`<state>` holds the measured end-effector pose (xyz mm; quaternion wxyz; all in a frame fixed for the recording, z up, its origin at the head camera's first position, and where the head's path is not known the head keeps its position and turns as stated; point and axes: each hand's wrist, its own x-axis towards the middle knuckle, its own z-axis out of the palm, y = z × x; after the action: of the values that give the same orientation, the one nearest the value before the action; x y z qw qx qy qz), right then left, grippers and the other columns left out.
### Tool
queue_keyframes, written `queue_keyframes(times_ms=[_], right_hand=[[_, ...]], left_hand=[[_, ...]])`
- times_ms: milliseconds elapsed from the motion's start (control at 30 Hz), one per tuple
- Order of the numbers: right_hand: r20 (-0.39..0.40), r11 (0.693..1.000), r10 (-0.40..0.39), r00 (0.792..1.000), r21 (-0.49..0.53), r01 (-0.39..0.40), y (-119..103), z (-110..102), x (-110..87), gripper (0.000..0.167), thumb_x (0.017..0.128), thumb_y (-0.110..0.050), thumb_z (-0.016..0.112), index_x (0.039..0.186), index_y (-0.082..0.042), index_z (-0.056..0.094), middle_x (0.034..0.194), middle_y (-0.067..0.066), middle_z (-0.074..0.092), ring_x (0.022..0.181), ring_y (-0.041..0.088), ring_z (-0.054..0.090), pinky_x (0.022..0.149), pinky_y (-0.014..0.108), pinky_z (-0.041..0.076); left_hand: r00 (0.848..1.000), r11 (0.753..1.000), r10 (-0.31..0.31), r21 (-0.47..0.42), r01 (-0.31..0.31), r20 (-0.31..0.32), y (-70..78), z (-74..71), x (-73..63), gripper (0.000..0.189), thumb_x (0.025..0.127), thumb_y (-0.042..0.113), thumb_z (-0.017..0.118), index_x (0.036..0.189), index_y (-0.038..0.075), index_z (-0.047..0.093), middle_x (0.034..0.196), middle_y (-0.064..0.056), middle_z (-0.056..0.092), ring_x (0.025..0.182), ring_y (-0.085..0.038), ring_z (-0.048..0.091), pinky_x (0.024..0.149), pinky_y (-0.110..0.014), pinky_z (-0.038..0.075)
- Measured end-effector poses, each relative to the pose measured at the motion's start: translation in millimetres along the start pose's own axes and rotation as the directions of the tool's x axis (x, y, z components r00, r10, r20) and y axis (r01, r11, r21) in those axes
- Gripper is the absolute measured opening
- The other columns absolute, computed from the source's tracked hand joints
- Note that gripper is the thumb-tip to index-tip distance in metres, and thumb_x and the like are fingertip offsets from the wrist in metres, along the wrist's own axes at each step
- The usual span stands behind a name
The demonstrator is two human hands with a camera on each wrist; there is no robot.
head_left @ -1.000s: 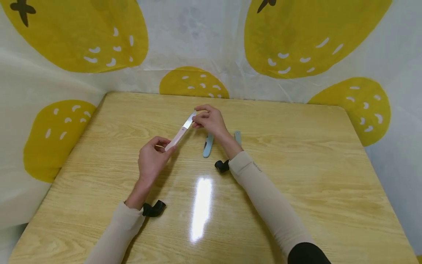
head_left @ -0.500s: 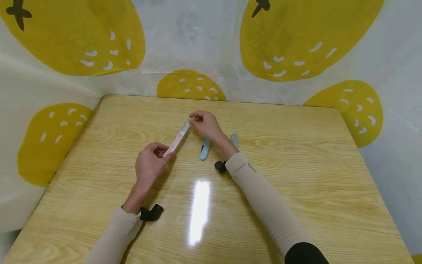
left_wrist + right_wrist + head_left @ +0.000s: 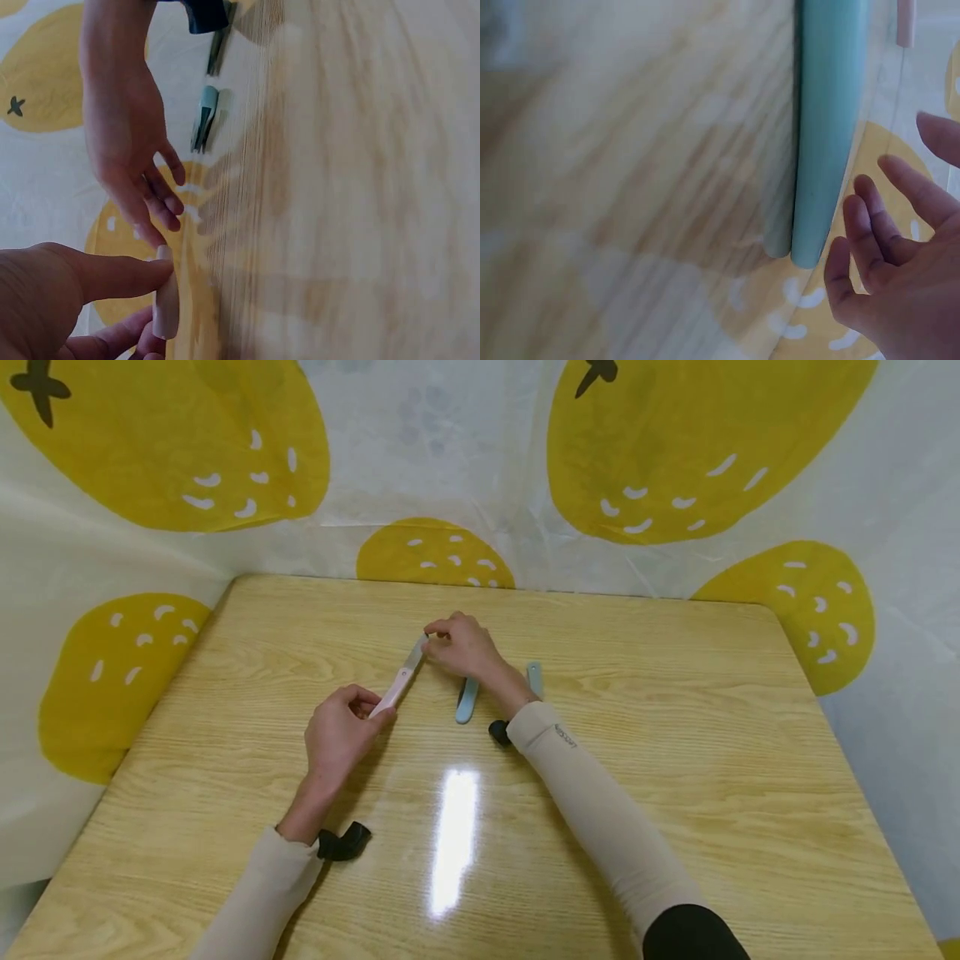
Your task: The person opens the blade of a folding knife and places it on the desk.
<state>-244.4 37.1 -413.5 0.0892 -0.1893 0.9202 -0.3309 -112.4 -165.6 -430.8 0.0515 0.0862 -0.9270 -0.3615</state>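
Observation:
In the head view a folding knife point(image 3: 392, 695) with a pale pink handle is held above the table, its blade point(image 3: 415, 655) swung out and pointing to the far right. My left hand point(image 3: 337, 735) grips the handle's near end between thumb and fingers. At the blade's tip are the thumb and forefinger of my right hand point(image 3: 461, 647). The right wrist view shows that hand point(image 3: 900, 262) with loosely bent fingers and a gap between thumb and forefinger. The left wrist view shows my left thumb on the pink handle point(image 3: 166, 300); the blade is hidden there.
A light blue folded knife point(image 3: 467, 700) lies on the wooden table point(image 3: 675, 760), partly under my right hand. Beyond the right wrist lies a grey-green one point(image 3: 534, 677). Black wrist cameras point(image 3: 347, 842) stick out from both wrists. A lemon-patterned cloth point(image 3: 442, 443) hangs behind the table.
My right hand has moved left and nearer, staying at the blade's tip. The knife's tip has come lower with it. The blade has gone from shining to dull grey.

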Motion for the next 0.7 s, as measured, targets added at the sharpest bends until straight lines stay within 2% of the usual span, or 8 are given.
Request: queue_keyframes(times_ms=[200, 400, 567, 700], right_hand=[[0.064, 0.996, 0.029, 0.998, -0.089, -0.023, 0.3, 1.4, 3.5, 0.044, 0.101, -0.040, 0.064, 0.141, -0.021, 0.067, 0.117, 0.010, 0.064, 0.107, 0.029, 0.056, 0.093, 0.047, 0.047], [0.093, 0.990, 0.057, 0.994, -0.132, -0.045, 0.8, 2.0, 3.9, 0.044, 0.101, -0.042, 0.065, 0.142, -0.026, 0.066, 0.118, 0.009, 0.063, 0.110, 0.031, 0.055, 0.098, 0.052, 0.044], [0.113, 0.989, 0.073, 0.991, -0.133, -0.058, 0.2, 0.6, 4.3, 0.044, 0.101, -0.040, 0.065, 0.143, -0.027, 0.065, 0.117, 0.011, 0.065, 0.116, 0.033, 0.056, 0.102, 0.055, 0.044], [0.120, 0.994, 0.074, 0.990, -0.088, -0.064, 1.1, -2.5, 3.5, 0.046, 0.101, -0.038, 0.067, 0.144, -0.022, 0.064, 0.123, 0.012, 0.068, 0.121, 0.033, 0.058, 0.107, 0.057, 0.042]], left_hand=[[1.000, 0.999, -0.002, 0.038, 0.001, 0.027, -2.4, -1.2, 1.0, 0.024, 0.086, 0.030, 0.086, 0.096, 0.010, 0.077, 0.087, -0.009, 0.074, 0.072, -0.022, 0.063, 0.061, -0.029, 0.041], [0.999, 0.999, 0.000, 0.048, -0.002, 0.044, -5.0, -0.8, 1.6, 0.024, 0.087, 0.030, 0.085, 0.095, 0.010, 0.076, 0.086, -0.009, 0.074, 0.070, -0.021, 0.063, 0.060, -0.029, 0.041], [0.998, 0.998, -0.008, 0.069, 0.004, 0.056, -5.0, -1.6, 2.2, 0.025, 0.087, 0.032, 0.084, 0.097, 0.011, 0.076, 0.087, -0.008, 0.074, 0.069, -0.021, 0.063, 0.060, -0.029, 0.041], [0.998, 0.997, -0.017, 0.081, 0.011, 0.069, -4.4, -2.8, 2.2, 0.026, 0.088, 0.034, 0.083, 0.099, 0.011, 0.076, 0.088, -0.008, 0.074, 0.070, -0.021, 0.063, 0.060, -0.029, 0.040]])
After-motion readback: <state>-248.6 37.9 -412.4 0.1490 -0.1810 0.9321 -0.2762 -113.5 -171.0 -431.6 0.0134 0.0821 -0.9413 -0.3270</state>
